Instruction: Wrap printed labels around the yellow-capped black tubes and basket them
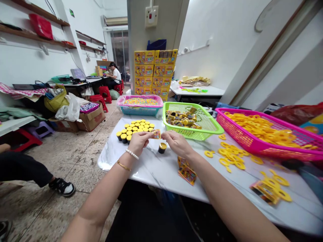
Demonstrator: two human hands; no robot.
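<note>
Between thumb and fingers, my left hand (138, 142) pinches a small printed orange-yellow label (155, 134). My right hand (177, 143) is closed with its fingertips at the label's right edge; whether they grip it or something smaller I cannot tell. Just below, on the marble-patterned table (148, 164), stands a single small black tub with a yellow lid (162, 148). Several like tubs (137, 127) stand grouped beyond my left hand. Printed labels (187, 172) lie in a stack beside my right forearm.
A green basket (209, 129) holds labelled tubs. A pink basket (242, 141) holds yellow ring-shaped pieces; more rings (230, 155) and labels (266, 192) lie on the right. Behind the tubs is a blue basket (141, 110) of colourful beads. Another person (115, 74) sits far off.
</note>
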